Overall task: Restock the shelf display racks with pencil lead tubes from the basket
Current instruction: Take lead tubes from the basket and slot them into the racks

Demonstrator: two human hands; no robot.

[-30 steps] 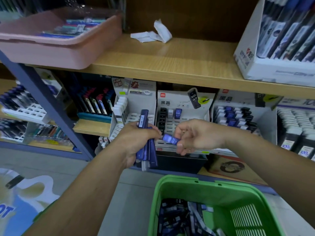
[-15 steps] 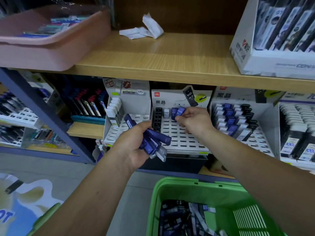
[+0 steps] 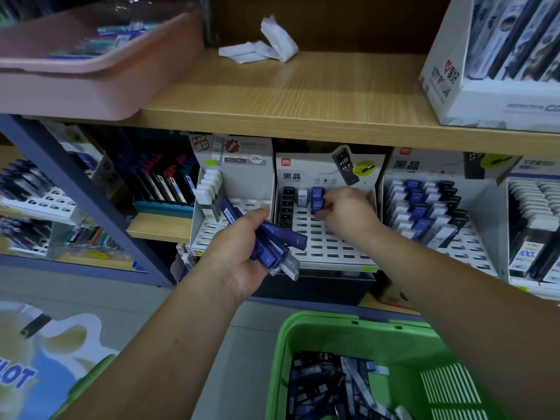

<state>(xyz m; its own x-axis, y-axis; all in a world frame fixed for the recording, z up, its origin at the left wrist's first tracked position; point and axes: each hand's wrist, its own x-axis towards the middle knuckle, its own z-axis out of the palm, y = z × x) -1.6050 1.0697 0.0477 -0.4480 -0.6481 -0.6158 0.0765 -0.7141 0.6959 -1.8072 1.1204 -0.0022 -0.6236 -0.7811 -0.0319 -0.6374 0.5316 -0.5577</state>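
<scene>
My left hand (image 3: 242,253) grips a bundle of several blue pencil lead tubes (image 3: 272,241) in front of the lower shelf. My right hand (image 3: 345,210) pinches one blue lead tube (image 3: 317,204) at the top rows of the middle white display rack (image 3: 327,247), just below another blue tube standing in its slot. That rack holds a column of black tubes at its left and is mostly bare slots. A green basket (image 3: 303,328) at the bottom holds many loose blue, black and clear tubes (image 3: 333,386).
A fuller rack (image 3: 454,247) of blue and black tubes stands to the right, a rack (image 3: 212,234) with white tubes to the left. The wooden shelf (image 3: 288,98) above carries a pink tray (image 3: 91,74), crumpled paper (image 3: 260,43) and a white pen box (image 3: 485,95).
My right hand carried a blue tube from my left hand up to the middle rack's top rows. My left hand tilted its bundle from upright to slanted.
</scene>
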